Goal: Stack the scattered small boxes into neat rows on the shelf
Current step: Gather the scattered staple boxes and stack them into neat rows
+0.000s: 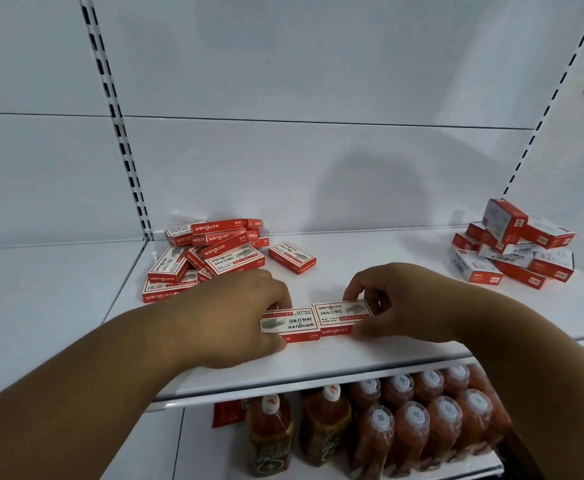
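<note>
Two small red-and-white staple boxes lie end to end near the front of the white shelf (pixel 318 368). My left hand (pixel 242 317) grips the left box (pixel 292 323) between thumb and fingers. My right hand (pixel 398 299) grips the right box (pixel 340 315) the same way. The two boxes touch at their short ends. A loose heap of the same boxes (pixel 207 254) sits at the back left. One single box (pixel 292 257) lies flat just right of that heap.
A second jumbled pile of red-and-white boxes (pixel 512 251) sits at the shelf's right end. Below the shelf stand several wrapped orange drink bottles (pixel 404 431). Slotted uprights (pixel 124 140) run up the white back panel.
</note>
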Available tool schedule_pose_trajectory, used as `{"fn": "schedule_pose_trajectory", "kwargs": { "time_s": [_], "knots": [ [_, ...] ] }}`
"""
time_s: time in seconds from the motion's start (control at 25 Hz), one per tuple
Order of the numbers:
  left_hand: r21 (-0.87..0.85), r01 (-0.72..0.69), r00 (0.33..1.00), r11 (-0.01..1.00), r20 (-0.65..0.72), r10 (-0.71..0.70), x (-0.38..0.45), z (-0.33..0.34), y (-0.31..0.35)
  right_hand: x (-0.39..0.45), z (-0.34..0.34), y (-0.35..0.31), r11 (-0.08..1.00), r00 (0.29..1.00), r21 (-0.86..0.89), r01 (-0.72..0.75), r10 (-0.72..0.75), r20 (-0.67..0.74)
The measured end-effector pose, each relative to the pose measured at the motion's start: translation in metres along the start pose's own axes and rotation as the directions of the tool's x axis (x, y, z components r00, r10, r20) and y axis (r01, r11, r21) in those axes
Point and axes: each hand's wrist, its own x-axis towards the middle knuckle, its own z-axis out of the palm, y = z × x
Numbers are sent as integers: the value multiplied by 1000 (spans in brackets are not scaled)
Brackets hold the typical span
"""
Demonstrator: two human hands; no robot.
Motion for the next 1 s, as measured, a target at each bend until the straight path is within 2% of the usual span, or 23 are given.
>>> {"fn": "schedule_pose_trajectory", "kwargs": {
  "time_s": [0.24,0.64,0.88,1.0],
  "knots": [
    [98,-8,1000,995,-14,10,-9,-2,1,-1,-1,-5,999,998,7,40,-40,49],
    [-27,49,996,998,77,-47,-15,-5,7,9,2,-24,975,974,-59,216,-210,90],
    [-43,61,997,997,-34,-62,-25,-2,2,7,-2,-32,981,977,-60,184,-176,121],
    [-193,28,978,981,-196,-66,-34,-6,-10,11,-6,-40,986,985,-17,168,-167,47]
  ]
}}
